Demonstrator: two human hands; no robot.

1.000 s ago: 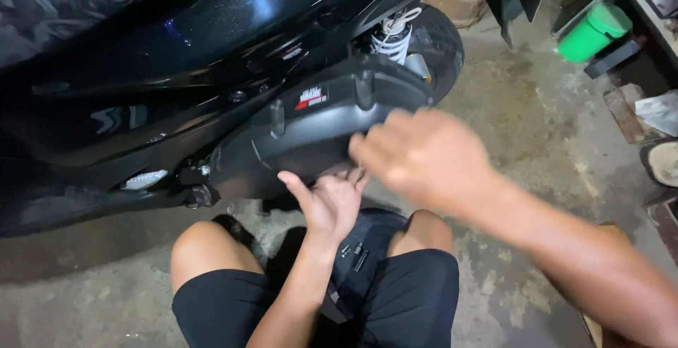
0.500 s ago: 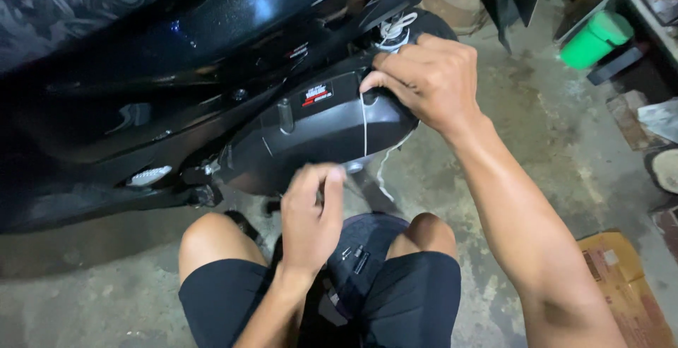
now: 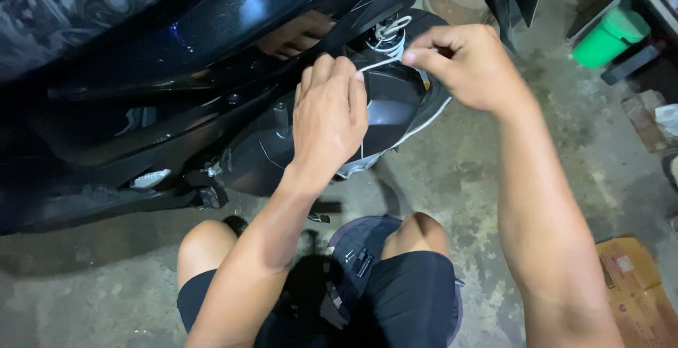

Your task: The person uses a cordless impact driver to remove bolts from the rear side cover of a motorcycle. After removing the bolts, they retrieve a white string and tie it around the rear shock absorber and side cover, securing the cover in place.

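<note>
Pinching a thin white cord (image 3: 381,62) taut between right hand (image 3: 470,62) fingers, closed on its end, and left hand (image 3: 328,115), curled against the scooter's black side cover (image 3: 282,143), keeping the cord stretched across the cover.

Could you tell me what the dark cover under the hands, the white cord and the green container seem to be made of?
Cover: likely moulded plastic, matte black with a soft sheen. Cord: thin white string or plastic tie, hard to tell which. Container: probably plastic, with a smooth, even green surface.
</note>
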